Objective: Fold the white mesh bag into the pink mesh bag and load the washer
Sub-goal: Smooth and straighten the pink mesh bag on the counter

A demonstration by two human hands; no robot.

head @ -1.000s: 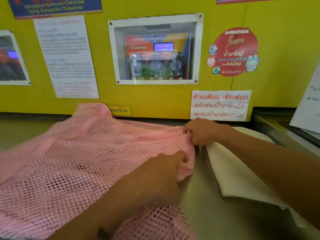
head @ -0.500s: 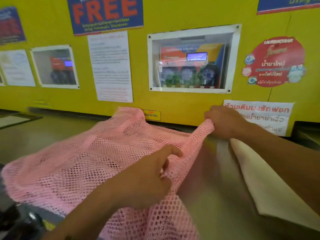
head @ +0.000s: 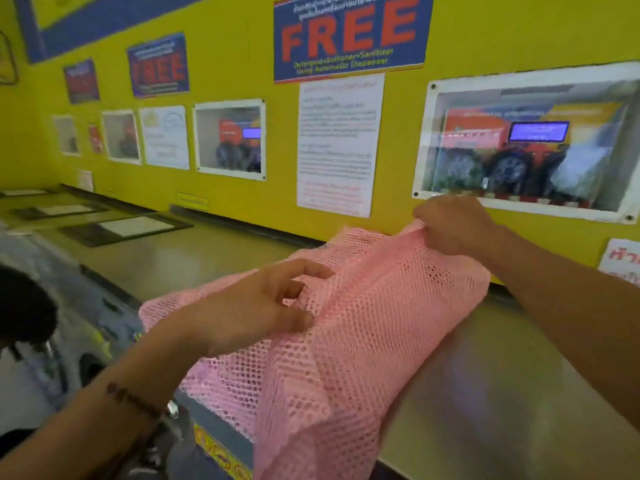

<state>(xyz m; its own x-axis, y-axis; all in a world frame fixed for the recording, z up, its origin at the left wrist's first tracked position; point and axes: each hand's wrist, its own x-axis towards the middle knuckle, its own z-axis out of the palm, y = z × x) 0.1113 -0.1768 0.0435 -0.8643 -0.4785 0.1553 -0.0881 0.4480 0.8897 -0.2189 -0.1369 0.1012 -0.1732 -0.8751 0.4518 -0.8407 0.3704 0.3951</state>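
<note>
I have one pink mesh bag (head: 363, 327) in front of me, and both of my hands are on it. My right hand (head: 453, 226) pinches its far upper edge between curled fingers and lifts that edge up off the bench (head: 502, 393). My left hand (head: 252, 306) lies on the near side of the bag with the fingers loosely spread, thumb and fingertips pressing into the mesh; I cannot tell whether they actually pinch it. A dark beaded bracelet (head: 133, 400) sits on my left wrist. The bag is bunched into a long heap between my two hands, draped over the front edge of the bench and hanging down below my left hand. The white mesh bag does not show separately.

The bench is a smooth, dull metal top that runs away to the left of my left hand, where I count three dark-framed flat panels (head: 124, 226) set into it, one behind another. Behind my hands stands a yellow wall (head: 242, 64). On it I count three blue posters with red lettering, the nearest reading "FREE" (head: 349, 32) above my right hand, two more farther left. One white printed notice (head: 339, 143) hangs under the nearest poster. Two white-framed windows show machinery behind clear covers: one (head: 526, 147) just above my right hand, one (head: 230, 138) to the left of the notice. Below my left arm the view is blurred and dark.
</note>
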